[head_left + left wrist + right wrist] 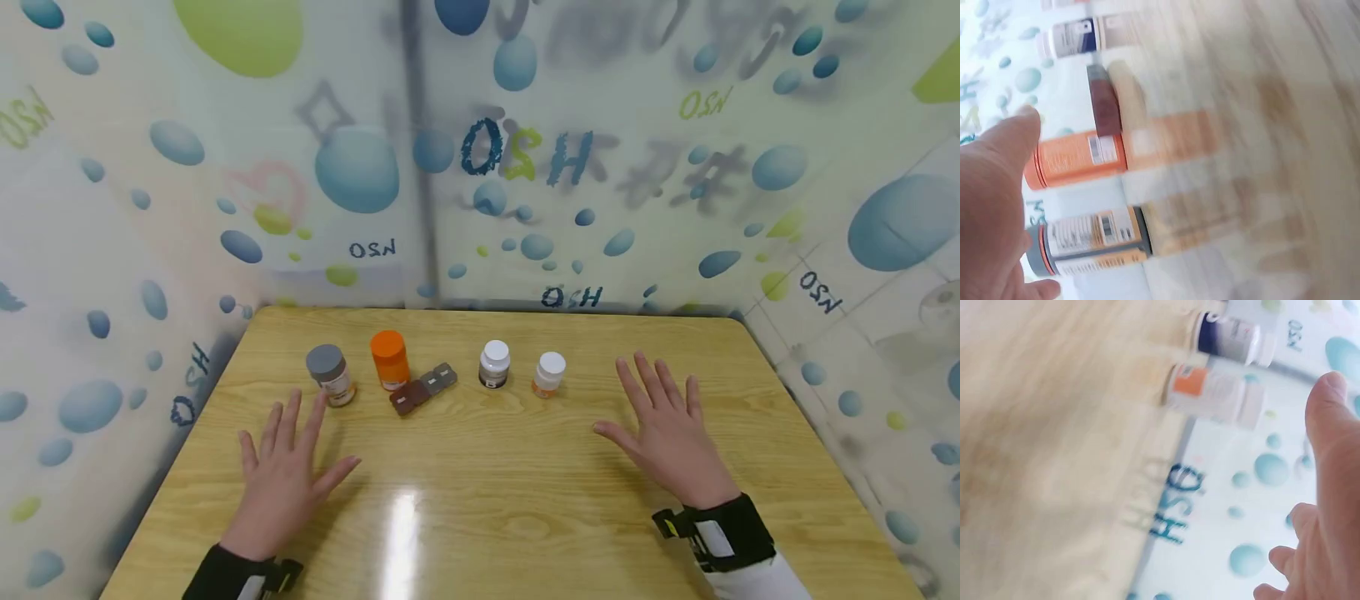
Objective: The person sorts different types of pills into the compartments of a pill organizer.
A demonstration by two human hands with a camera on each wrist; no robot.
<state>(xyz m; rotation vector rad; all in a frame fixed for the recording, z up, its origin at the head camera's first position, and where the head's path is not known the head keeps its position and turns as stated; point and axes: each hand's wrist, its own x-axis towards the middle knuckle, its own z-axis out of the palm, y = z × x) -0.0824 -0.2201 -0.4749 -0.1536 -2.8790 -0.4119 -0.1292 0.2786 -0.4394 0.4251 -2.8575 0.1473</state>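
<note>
Fingers spread, your left hand point(281, 487) and right hand point(673, 446) appear well apart over a table point(525, 500), near a gray-capped bottle point(331, 375) and an orange-labeled bottle point(550, 375) respectively.

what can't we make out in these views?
Fine print on the orange bottle: too small in head view, blurred in left wrist view.
Inside of the brown-and-grey case: hidden by its own top, head view.
Orange-labelled white bottle: mostly cut off by left wrist view's top edge.
Left hand: partly cut off by left wrist view's left edge.
Right hand: partly cut off by right wrist view's right edge.
</note>
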